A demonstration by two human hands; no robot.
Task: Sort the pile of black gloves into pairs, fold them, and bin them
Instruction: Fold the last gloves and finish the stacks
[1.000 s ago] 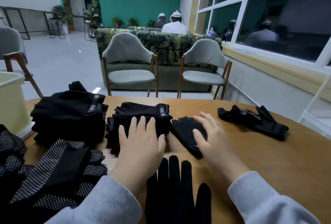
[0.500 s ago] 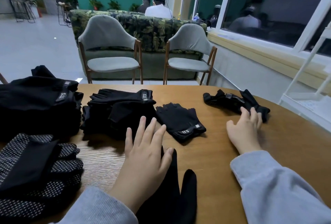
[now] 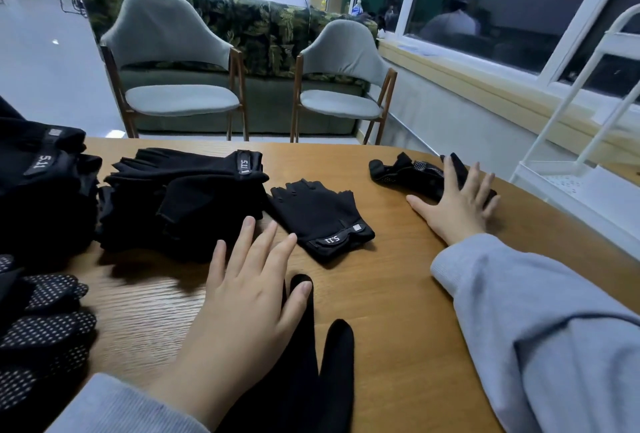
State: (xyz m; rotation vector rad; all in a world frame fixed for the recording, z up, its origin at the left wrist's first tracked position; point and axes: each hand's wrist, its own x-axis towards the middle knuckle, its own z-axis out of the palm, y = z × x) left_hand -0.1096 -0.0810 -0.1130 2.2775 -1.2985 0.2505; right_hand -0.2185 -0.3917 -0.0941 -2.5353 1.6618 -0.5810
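My left hand [image 3: 242,297] lies flat with spread fingers on a plain black full-finger glove [image 3: 311,373] at the table's near edge. My right hand [image 3: 457,200] reaches far right and rests with straight fingers on a crumpled black glove [image 3: 401,173]. A single fingerless glove [image 3: 322,221] with a 5.11 tag lies between the hands. Left of it stands a stack of fingerless gloves [image 3: 187,200], and a taller stack [image 3: 41,183] sits at the far left. Dotted-palm gloves [image 3: 41,332] lie at the near left.
The round wooden table [image 3: 398,294] ends close behind the gloves. Two grey chairs [image 3: 173,62] and a leaf-patterned sofa stand beyond it. A white wire rack [image 3: 568,142] is at the right table edge, under the window sill.
My right hand left the fingerless glove and moved right onto the crumpled glove. My left hand drew back from the stack onto the full-finger glove. The view swung right.
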